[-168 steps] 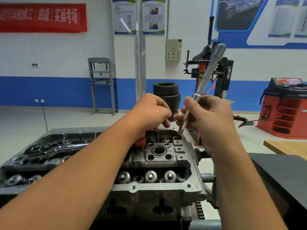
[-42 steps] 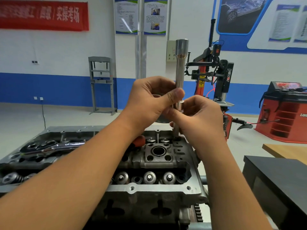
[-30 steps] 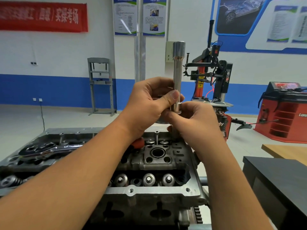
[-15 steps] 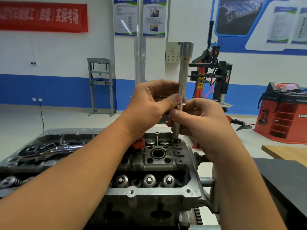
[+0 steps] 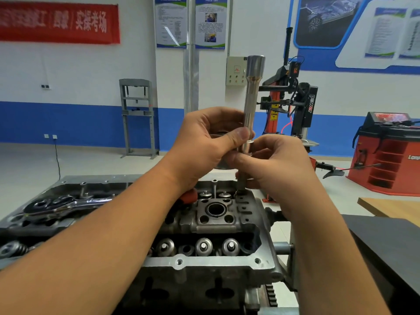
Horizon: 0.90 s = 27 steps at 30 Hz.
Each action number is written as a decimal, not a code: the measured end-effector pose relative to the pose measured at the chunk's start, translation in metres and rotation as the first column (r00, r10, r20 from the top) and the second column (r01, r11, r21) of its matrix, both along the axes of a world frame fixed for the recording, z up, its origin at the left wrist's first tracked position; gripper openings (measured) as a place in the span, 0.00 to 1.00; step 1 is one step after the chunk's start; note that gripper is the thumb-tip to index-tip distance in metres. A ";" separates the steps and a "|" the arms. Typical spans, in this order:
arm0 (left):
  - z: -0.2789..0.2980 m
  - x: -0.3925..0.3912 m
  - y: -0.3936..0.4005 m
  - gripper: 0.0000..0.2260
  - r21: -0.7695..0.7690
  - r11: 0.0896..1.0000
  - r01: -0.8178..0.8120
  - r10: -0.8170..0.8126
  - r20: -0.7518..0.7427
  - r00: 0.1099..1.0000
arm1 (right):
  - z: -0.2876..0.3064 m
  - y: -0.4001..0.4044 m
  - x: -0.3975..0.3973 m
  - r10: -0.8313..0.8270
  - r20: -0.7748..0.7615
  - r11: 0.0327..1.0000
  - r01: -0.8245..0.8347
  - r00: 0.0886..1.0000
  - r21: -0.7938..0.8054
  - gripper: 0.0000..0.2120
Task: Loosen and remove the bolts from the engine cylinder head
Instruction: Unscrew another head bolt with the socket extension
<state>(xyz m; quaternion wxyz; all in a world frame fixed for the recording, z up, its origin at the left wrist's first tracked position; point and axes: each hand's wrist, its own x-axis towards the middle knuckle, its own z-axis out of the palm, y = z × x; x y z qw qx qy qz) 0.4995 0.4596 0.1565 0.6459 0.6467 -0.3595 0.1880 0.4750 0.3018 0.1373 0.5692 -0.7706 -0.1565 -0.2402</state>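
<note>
Grey cast-aluminium engine cylinder head [image 5: 218,223] sits in front of me on a stand, top face open, valve springs and retainers exposed in the near row. Dark grey desk [image 5: 386,242] to its right, light wooden desk [image 5: 391,206] just behind that.

Chrome ratchet wrench [image 5: 68,204] lies across the far left of the head, apart from both hands.

My left hand [image 5: 204,144] and right hand [image 5: 275,162] meet above the far right corner of the head. Both are on the long polished steel extension socket [image 5: 250,105], which stands close to upright with its wide end on top. Left hand: thumb and curled fingers pinch the shaft from the left. Right hand: fingers pinch the shaft just below that, from the right. So both hands are closed on the socket, neither is free.

The socket's lower end goes down to the bolt hole [image 5: 241,192] at the far right corner of the head. The tip is partly hidden by my right hand, so I can't tell if a bolt is seated in it.

A small red rounded part [image 5: 189,195] shows under my left wrist, on the head; can't tell what it is.
</note>
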 end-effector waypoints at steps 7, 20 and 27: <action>-0.001 0.004 0.003 0.11 0.045 0.997 -0.070 0.068 0.043 0.997 | 0.002 0.011 0.003 -0.127 0.080 0.988 0.133 0.989 -0.075 0.11; 0.000 0.012 0.002 0.13 0.076 0.984 -0.160 0.173 -0.236 0.956 | 0.011 0.008 -0.003 -0.122 0.088 0.992 0.119 0.989 0.042 0.08; -0.004 0.009 0.002 0.15 0.557 0.830 -0.011 0.216 -0.304 0.928 | 0.018 0.012 -0.010 -0.184 0.144 0.983 0.181 0.972 0.034 0.09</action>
